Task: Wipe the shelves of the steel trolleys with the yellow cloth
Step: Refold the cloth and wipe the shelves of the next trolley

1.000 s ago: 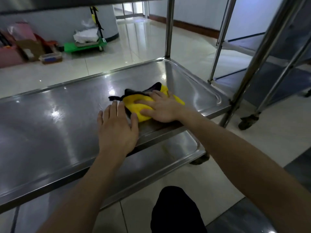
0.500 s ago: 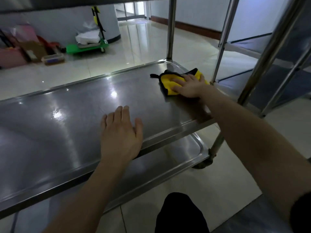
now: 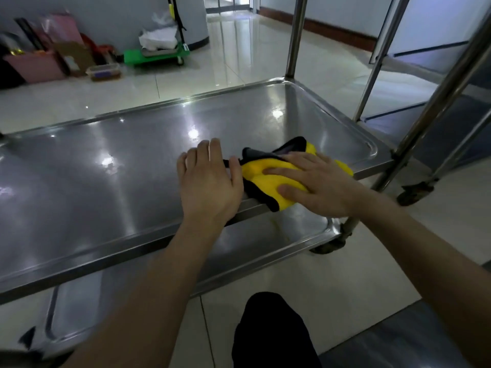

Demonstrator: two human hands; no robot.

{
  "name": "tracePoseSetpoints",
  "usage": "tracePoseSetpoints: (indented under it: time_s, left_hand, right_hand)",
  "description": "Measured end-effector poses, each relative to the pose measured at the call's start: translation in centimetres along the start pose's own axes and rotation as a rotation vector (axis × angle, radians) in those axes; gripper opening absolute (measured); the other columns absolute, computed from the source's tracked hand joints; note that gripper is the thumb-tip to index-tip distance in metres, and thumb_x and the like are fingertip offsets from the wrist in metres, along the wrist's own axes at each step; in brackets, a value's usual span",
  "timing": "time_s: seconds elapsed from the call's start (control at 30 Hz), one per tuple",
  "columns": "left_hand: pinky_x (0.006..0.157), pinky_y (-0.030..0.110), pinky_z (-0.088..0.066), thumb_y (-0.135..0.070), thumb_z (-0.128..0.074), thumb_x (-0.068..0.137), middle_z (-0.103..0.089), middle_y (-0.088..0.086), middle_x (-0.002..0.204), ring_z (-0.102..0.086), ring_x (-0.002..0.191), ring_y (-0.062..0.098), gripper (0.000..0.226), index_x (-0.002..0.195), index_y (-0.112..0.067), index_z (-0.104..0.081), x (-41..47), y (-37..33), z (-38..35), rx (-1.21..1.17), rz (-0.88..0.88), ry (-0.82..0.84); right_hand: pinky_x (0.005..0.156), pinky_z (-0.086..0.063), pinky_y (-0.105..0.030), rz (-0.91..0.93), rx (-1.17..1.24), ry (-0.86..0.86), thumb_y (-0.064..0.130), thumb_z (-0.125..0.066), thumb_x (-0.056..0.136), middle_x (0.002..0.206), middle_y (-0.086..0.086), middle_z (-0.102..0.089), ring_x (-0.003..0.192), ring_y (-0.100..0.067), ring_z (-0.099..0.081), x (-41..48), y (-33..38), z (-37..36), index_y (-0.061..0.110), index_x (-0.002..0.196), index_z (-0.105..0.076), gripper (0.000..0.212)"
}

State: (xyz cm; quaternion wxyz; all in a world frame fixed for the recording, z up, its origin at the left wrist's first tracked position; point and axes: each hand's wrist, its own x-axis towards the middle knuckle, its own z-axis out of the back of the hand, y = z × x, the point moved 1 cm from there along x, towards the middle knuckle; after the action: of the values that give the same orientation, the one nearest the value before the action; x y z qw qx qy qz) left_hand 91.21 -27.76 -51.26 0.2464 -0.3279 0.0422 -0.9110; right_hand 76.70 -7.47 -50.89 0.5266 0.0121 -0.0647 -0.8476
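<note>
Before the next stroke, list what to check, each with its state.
1. Right hand flat on yellow cloth: ok.
2. Cloth wholly on the middle shelf: not ok, a corner overhangs the front rim.
3. Left hand out of a leftward stroke's path: not ok, it rests right beside the cloth.
4. Shelf wiped clean: cannot tell, glare.
5. Castor locked: cannot tell.

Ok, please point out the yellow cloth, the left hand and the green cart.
yellow cloth point(image 3: 259, 180): head view, bare yellow fold
left hand point(image 3: 210, 187): head view, back of hand
green cart point(image 3: 154, 55): head view, front deck edge
</note>
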Motion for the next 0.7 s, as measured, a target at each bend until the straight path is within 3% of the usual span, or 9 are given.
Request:
tracePoseSetpoints:
  time_s: [0.2,0.4,0.6,0.7]
  left_hand:
    - [0.115,0.046,-0.045,-0.03,-0.052,0.109,-0.066,0.008,0.138,-0.06,0.128,0.027,0.038,0.141,-0.012,-0.063,-0.9,2.0,3.3,-0.319,0.004,-0.044]
    - [0.113,0.045,-0.046,-0.026,-0.05,0.109,-0.064,0.006,0.135,-0.055,0.129,0.024,0.031,0.136,-0.016,-0.063,-8.0,14.0,9.5,-0.221,0.071,-0.104]
    - [0.124,0.053,-0.034,-0.025,-0.046,0.11,-0.061,0.012,0.148,-0.051,0.14,0.034,0.036,0.14,-0.012,-0.061,-12.8,24.9,14.7,-0.055,0.227,-0.15]
    - [0.128,0.056,-0.032,-0.033,-0.039,0.114,-0.056,0.009,0.156,-0.044,0.15,0.029,0.039,0.145,-0.016,-0.057,-14.5,29.0,16.7,-0.095,0.317,-0.175]
  right_hand:
    - [0.124,-0.018,-0.06,-0.157,-0.01,-0.167,0.078,-0.017,0.093,0.168,0.007,-0.039,0.157,-0.024,-0.03,-1.0,3.3,-1.1,0.052,0.156,-0.045,0.073]
    - [0.125,-0.01,-0.066,-0.212,0.059,-0.125,0.085,-0.014,0.087,0.169,0.006,-0.035,0.16,-0.026,-0.022,0.7,8.0,-1.7,0.061,0.154,-0.039,0.075]
    - [0.124,-0.009,-0.069,-0.078,0.024,-0.117,0.084,-0.011,0.087,0.171,0.006,-0.031,0.161,-0.028,-0.02,5.0,20.3,-3.9,0.062,0.154,-0.036,0.075]
    - [0.122,-0.006,-0.075,0.006,-0.028,-0.073,0.085,-0.008,0.09,0.172,0.003,-0.028,0.161,-0.034,-0.018,7.8,27.6,-5.4,0.064,0.157,-0.026,0.072]
